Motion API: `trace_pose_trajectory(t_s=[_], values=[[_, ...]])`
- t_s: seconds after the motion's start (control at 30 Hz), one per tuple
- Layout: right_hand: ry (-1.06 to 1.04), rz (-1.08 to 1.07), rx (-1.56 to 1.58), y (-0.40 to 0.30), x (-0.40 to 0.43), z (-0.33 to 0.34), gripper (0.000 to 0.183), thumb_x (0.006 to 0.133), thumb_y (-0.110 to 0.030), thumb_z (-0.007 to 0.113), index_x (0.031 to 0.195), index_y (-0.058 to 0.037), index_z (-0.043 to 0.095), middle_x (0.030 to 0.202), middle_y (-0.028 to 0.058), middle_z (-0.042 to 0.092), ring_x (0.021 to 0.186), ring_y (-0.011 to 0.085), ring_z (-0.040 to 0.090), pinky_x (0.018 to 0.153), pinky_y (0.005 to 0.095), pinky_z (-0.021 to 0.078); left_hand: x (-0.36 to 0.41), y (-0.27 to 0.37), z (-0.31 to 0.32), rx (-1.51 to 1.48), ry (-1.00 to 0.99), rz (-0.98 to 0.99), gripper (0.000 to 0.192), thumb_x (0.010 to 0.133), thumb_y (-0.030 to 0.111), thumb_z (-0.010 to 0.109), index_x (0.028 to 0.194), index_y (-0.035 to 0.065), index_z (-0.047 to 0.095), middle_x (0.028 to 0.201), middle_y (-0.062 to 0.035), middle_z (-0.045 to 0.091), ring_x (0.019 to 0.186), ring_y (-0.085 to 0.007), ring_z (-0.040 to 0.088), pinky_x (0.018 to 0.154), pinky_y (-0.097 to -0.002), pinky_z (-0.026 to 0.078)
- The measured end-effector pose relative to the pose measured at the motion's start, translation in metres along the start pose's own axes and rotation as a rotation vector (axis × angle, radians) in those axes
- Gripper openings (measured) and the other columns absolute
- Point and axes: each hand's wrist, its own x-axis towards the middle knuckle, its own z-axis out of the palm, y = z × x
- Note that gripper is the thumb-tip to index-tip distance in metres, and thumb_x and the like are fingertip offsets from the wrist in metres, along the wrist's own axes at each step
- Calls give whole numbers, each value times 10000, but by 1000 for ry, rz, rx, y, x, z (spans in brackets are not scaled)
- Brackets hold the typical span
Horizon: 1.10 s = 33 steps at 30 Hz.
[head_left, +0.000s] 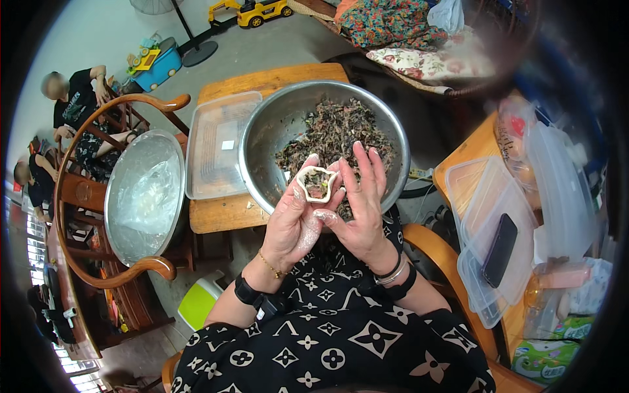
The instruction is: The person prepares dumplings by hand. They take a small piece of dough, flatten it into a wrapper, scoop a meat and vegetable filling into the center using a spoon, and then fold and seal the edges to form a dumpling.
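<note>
My left hand (291, 220) is closed around a small open dough wrapper (317, 184) with chopped filling inside. Its pale rim stands up in a wavy ring above the fingers. Close by on the right, my right hand (361, 211) has its fingers spread, with fingertips and thumb beside the wrapper; whether they touch it is hard to tell. White flour coats parts of both hands. Behind and beneath them a large steel bowl (268, 130) holds a dark chopped filling mixture (334, 127), heaped towards its far and right side.
A lidded clear plastic container (216, 142) lies left of the bowl on the wooden table (211, 216). Further left, a metal basin (147, 196) with plastic film rests on a wooden armchair. Plastic lids (481, 196) and a phone (500, 250) lie at right. Two people sit far left.
</note>
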Motion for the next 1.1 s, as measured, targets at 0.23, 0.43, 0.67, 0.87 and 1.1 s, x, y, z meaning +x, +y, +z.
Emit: trace_pose_trajectory(t_s=[0.23,0.43,0.67,0.87,1.1], values=[[-18,-1,42,-10,12,1,597,872,-265,739,1404,-34,596,1592,252,350,1465,489,246,1186,565,204,4,-3,-8,112,-25,-9,676,1008,283,628,1554,43,309,1487,-198,501,1386,-305,500,1153,-425,438],[-23,-122,-46,-6,16,-3,478,869,-193,722,1338,-121,676,1576,207,404,1449,471,289,1176,543,226,3,0,-8,169,30,-51,635,1016,267,626,1534,39,338,1463,-221,514,1355,-334,530,1106,-407,483],[-77,-49,-11,-5,20,-9,464,882,-199,695,1338,-120,672,1571,229,395,1447,480,292,1191,545,214,1,2,-4,120,4,-23,589,1059,293,540,1544,33,331,1476,-228,495,1359,-337,522,1114,-426,467],[-54,21,104,-12,24,-11,507,866,-233,702,1349,-86,654,1580,264,351,1447,491,282,1197,558,200,1,2,-3,64,24,3,575,1092,320,436,1567,23,306,1534,-238,432,1387,-341,485,1152,-465,414],[-35,-92,-53,-10,21,-8,456,820,-213,737,1269,-139,720,1562,233,410,1456,476,280,1187,559,215,2,3,0,83,-6,-5,548,1079,284,486,1555,52,343,1525,-248,441,1394,-403,466,1166,-514,403]])
